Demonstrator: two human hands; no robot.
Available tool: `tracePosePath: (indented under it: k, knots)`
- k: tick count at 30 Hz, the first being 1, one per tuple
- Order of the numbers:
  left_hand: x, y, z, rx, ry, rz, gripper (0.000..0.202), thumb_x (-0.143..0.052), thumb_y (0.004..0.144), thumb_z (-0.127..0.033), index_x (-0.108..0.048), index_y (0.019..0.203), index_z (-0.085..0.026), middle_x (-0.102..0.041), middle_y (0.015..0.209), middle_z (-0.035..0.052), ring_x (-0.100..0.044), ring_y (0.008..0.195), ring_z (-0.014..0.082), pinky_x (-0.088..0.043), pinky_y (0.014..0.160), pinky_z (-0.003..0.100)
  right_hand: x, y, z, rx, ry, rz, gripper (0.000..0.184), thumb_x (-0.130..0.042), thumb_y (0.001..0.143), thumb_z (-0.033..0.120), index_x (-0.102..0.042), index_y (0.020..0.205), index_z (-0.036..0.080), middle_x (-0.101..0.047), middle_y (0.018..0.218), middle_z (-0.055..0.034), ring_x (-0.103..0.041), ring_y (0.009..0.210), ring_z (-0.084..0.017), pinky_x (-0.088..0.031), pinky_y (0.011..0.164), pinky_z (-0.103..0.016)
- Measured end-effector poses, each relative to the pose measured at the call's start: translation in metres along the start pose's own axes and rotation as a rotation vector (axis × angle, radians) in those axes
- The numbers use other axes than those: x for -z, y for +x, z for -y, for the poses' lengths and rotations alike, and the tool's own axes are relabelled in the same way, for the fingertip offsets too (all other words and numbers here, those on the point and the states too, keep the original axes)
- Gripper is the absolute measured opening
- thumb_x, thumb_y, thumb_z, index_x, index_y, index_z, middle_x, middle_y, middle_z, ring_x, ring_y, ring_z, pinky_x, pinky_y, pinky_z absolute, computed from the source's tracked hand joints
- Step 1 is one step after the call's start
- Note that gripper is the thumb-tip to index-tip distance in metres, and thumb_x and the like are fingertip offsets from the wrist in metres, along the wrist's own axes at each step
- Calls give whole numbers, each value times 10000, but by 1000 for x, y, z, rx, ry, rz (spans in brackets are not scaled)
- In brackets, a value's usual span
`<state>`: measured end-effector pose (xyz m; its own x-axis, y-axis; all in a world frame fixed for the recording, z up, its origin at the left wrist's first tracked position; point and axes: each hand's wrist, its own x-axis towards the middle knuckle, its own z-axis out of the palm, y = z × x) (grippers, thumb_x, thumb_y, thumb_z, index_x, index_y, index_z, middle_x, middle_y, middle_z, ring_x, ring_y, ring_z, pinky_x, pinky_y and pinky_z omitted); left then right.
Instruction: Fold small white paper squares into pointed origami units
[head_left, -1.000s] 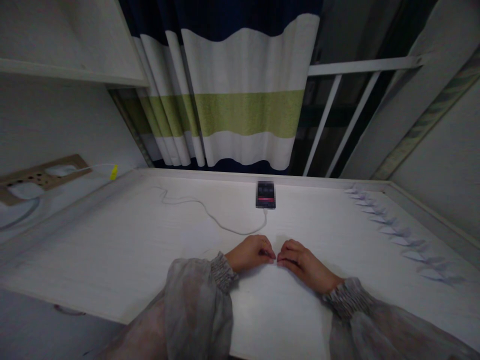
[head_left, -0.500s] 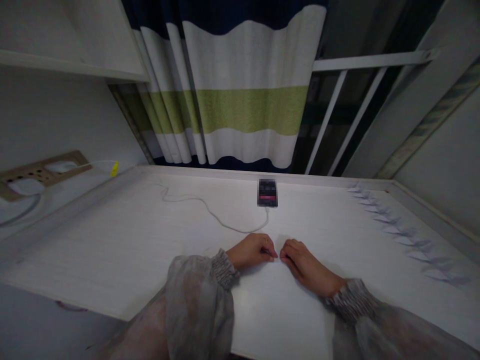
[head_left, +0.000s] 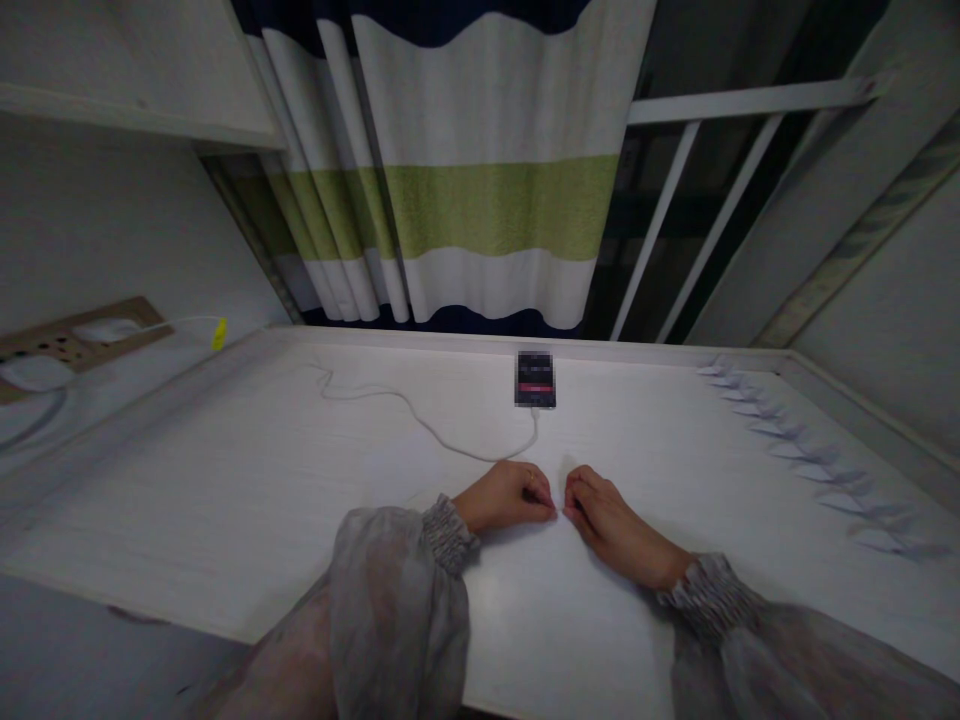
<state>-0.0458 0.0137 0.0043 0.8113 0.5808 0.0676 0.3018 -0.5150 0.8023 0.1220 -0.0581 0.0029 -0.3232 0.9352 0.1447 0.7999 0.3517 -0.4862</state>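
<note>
My left hand [head_left: 517, 495] is closed in a pinch low over the white desk, its thumb and forefinger tips pointing right. Facing it across a small gap, my right hand [head_left: 606, 515] is pinched too, fingertips pointing left. Something tiny and pale may lie between the fingertips, but it blends into the white surface and I cannot make it out. Left of my left hand lies a faint white sheet, probably paper [head_left: 401, 468]. Along the right side runs a row of several small folded white paper pieces [head_left: 799, 455] with pointed ends.
A phone-like device [head_left: 535, 380], its screen blurred, lies near the back edge of the desk [head_left: 300, 500]. Its white cable [head_left: 420, 418] curves off to the left. A socket strip [head_left: 67, 345] with plugs is at far left. Behind hangs a striped curtain [head_left: 495, 210].
My fingertips have drawn slightly further apart, the right hand shifting a little to the right. The whole view has tilted slightly, and both hands stay pinched.
</note>
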Motion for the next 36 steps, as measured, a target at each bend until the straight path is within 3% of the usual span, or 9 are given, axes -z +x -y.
tracePosePath:
  k: [22, 36]
  knots:
    - [-6, 4, 0, 129, -129, -48, 54, -659, 588, -150, -652, 633, -122, -602, 705, 11, -526, 612, 86, -418, 600, 197, -2, 3, 3, -71, -22, 3, 109, -378, 783, 104, -469, 747, 154, -481, 841, -92, -455, 786, -191, -400, 723, -361]
    - [-3, 4, -4, 159, -46, -31, 79, -658, 597, -159, -643, 669, -129, -586, 691, 2, -496, 595, 75, -389, 575, 179, -7, 2, 1, -103, -7, -44, 101, -403, 743, 76, -433, 736, 173, -487, 804, -65, -453, 751, -181, -371, 668, -326]
